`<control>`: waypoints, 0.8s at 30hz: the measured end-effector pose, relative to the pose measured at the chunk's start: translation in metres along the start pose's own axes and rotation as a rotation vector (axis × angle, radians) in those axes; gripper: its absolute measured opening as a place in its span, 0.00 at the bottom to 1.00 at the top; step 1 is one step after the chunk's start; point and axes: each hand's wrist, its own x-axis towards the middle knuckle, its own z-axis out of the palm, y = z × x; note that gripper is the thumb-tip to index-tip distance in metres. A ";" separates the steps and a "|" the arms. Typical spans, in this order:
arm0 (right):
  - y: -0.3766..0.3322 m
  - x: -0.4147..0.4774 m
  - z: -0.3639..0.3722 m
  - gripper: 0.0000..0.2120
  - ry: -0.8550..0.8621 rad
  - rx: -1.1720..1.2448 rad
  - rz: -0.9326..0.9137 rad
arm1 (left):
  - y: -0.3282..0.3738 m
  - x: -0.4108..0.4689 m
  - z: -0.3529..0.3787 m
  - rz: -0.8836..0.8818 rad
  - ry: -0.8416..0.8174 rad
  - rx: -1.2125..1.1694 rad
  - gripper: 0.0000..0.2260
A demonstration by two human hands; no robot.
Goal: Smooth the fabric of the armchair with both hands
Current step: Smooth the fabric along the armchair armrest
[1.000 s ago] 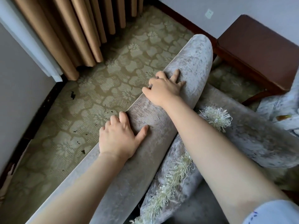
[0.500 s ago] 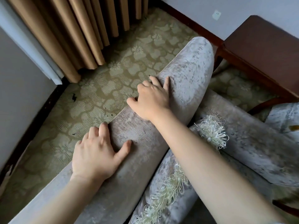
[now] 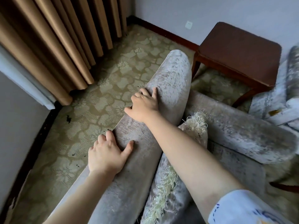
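The armchair's back rest is a long rounded roll of grey-beige velvet fabric running from lower left to upper middle. My left hand lies flat on its top near me, fingers spread over the outer edge, thumb on the fabric. My right hand presses flat on the same roll farther along, fingers curled over the outer edge. Neither hand holds anything. A fringed cushion leans against the inner side of the back rest, under my right forearm.
The chair's armrest stretches to the right. A dark wooden side table stands beyond it by the wall. Tan curtains hang at upper left over patterned green carpet. A second upholstered seat shows at the right edge.
Both hands have slid back along the back rest toward me, staying flat on the fabric. The camera has shifted, showing more of the side table and wall.
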 end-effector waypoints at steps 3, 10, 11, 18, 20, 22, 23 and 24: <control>-0.007 -0.004 0.007 0.26 0.050 0.051 0.043 | -0.004 -0.001 0.001 0.018 0.020 -0.018 0.35; -0.008 -0.008 0.023 0.21 0.238 0.134 0.085 | -0.004 -0.002 0.008 0.035 0.067 0.013 0.35; -0.007 -0.007 0.025 0.20 0.263 0.146 0.086 | -0.004 -0.002 0.009 0.038 0.081 0.016 0.35; -0.006 -0.002 0.042 0.18 0.445 0.204 0.047 | -0.005 0.000 0.018 0.037 0.196 0.074 0.32; -0.004 0.000 0.043 0.19 0.458 0.210 0.036 | -0.004 0.000 0.019 0.058 0.240 0.074 0.29; -0.002 -0.001 0.042 0.21 0.431 0.208 0.024 | -0.003 -0.002 0.019 0.074 0.268 0.081 0.27; -0.002 -0.001 0.041 0.22 0.405 0.202 0.015 | -0.002 -0.002 0.019 0.072 0.273 0.092 0.28; -0.002 -0.001 0.040 0.22 0.379 0.193 0.004 | -0.002 -0.003 0.019 0.066 0.275 0.106 0.28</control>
